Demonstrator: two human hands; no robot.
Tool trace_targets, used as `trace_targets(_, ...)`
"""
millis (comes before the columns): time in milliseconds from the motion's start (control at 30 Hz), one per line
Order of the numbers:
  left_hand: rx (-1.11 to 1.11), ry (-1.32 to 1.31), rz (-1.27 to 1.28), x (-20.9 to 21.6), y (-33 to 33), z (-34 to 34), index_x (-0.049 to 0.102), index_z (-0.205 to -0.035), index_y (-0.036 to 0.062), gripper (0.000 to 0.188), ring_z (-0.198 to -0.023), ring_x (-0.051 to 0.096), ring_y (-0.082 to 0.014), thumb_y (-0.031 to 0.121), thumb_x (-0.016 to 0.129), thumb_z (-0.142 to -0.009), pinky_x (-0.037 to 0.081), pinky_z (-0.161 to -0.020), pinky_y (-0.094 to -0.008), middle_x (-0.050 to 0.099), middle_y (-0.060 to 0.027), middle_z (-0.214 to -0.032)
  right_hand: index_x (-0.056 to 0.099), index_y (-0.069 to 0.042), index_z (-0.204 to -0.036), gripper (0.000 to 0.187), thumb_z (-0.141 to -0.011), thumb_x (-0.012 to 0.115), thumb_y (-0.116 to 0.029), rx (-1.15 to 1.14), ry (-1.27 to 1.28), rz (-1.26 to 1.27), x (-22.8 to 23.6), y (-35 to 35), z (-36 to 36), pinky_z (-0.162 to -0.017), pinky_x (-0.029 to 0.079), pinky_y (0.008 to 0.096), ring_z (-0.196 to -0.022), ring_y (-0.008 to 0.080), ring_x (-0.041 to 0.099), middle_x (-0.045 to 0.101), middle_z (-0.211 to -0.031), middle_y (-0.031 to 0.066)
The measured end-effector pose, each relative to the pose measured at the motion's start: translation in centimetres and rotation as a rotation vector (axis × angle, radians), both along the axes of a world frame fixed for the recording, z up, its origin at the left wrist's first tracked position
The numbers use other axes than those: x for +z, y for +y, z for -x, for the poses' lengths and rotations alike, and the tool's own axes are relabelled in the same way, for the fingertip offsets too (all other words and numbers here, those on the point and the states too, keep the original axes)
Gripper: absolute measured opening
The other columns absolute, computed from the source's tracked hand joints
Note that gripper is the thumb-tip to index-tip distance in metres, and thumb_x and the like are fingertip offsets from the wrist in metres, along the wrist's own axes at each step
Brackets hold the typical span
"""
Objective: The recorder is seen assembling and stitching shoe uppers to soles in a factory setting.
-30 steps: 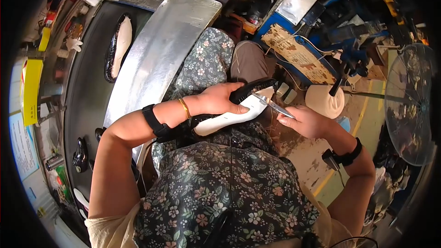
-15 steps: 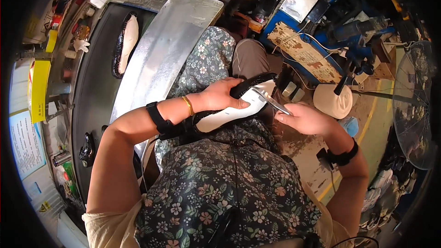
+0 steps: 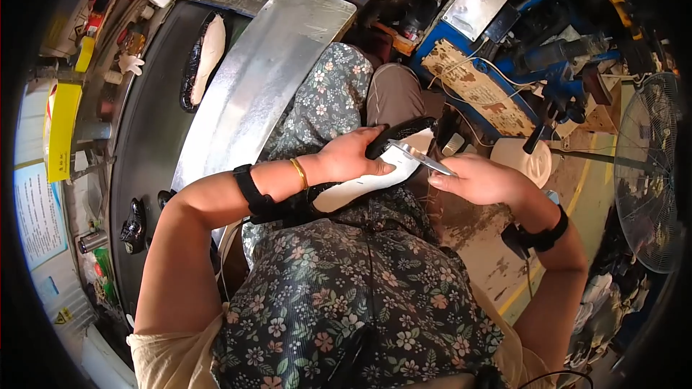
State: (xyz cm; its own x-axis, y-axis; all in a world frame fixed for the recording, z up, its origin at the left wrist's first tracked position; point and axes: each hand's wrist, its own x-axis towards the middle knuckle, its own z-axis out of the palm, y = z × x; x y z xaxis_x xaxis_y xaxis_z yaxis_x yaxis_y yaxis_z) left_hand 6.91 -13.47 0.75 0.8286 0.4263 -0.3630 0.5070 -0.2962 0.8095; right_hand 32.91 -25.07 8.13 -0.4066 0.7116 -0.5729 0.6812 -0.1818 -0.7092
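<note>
A dark shoe upper, wrapped in shiny black film, lies across my lap with its white insole (image 3: 360, 186) facing up. My left hand (image 3: 351, 155) grips its far-left side, thumb pressed on the white insole. My right hand (image 3: 479, 179) is closed around a pair of metal pliers (image 3: 425, 161). Their jaws touch or nearly touch the insole near the shoe's right end; whether they pinch anything is too small to tell. Small dark marks show on the insole.
At left, a black conveyor belt (image 3: 155, 122) carries another wrapped shoe (image 3: 205, 61), sole up. A bare metal plate (image 3: 252, 79) lies beside my lap. A blue machine (image 3: 483, 83) stands at far right, with a round beige container (image 3: 532, 166) and a fan guard (image 3: 645, 173) nearby.
The plier jaws have shifted slightly left and down along the insole, and my right hand has moved slightly right. My left hand keeps its hold on the shoe.
</note>
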Motion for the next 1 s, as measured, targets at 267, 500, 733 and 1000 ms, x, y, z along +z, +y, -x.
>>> trace_targets(267,-0.041,-0.029,-0.133,0.0,-0.6,-0.8,0.038,-0.142,-0.0069,0.092,-0.129,0.045,-0.0399,0.045,0.077,-0.076,0.038,-0.107,-0.0415,0.045,-0.0263,-0.140,0.059,-0.003,-0.083,0.029,-0.089,0.066,-0.031,0.070,-0.152,-0.572,-7.6,-1.2,-1.7,-0.065,0.051,0.0437,-0.074,0.0356,0.062,0.063,-0.090,0.0131)
trace_targets(500,0.136,0.120,0.224,0.9,0.8,-3.7,0.061,-0.117,-0.0031,0.064,-0.096,0.055,-0.0141,0.050,0.073,-0.084,0.045,-0.083,-0.0335,0.065,-0.0071,-0.098,0.056,-0.006,-0.084,0.026,-0.078,0.075,-0.022,0.059,-0.131,-0.905,-13.7,-2.2,-3.5,-0.061,0.051,0.0403,-0.070,0.0318,0.062,0.060,-0.094,0.0085)
trace_targets(733,0.209,0.222,0.554,0.4,-0.2,-6.0,0.067,-0.110,0.0021,0.054,-0.090,0.059,-0.0182,0.035,0.085,-0.070,0.045,-0.082,-0.0330,0.068,-0.0073,-0.096,0.057,-0.004,-0.084,0.024,-0.083,0.072,-0.023,0.057,-0.326,-0.865,-6.3,-6.0,-2.8,-0.064,0.051,0.0390,-0.076,0.0307,0.063,0.061,-0.096,0.0100)
trace_targets(1000,-0.114,0.076,-0.291,0.4,-1.8,-3.2,0.049,-0.131,0.0011,0.081,-0.118,0.054,-0.0396,0.066,0.059,-0.083,0.046,-0.097,-0.0444,0.059,-0.0231,-0.122,0.058,0.003,-0.093,0.031,-0.096,0.058,-0.028,-0.560,-0.014,-0.229,0.4,-6.6,4.7,-0.066,0.047,0.0466,-0.071,0.0395,0.060,0.062,-0.078,0.0223)
